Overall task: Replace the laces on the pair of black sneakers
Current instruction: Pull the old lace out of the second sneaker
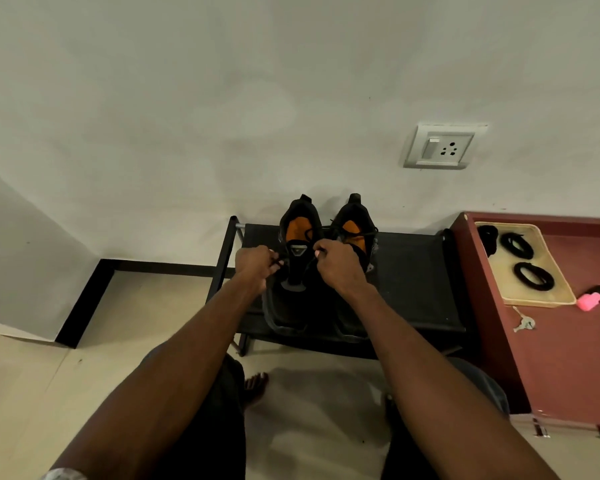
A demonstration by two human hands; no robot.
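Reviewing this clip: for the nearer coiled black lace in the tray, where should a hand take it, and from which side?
Pinch across one side of the coiled lace, coming from above. It lies flat in the shallow tray on the cabinet, its open centre leaving room for a finger inside the loop.

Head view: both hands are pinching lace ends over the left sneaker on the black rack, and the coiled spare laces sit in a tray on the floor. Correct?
Not quite. The head view shows the tray with the coiled spare laces on the maroon cabinet, not on the floor. The rest holds: the left hand and right hand pinch lace ends over the left sneaker on the black rack.
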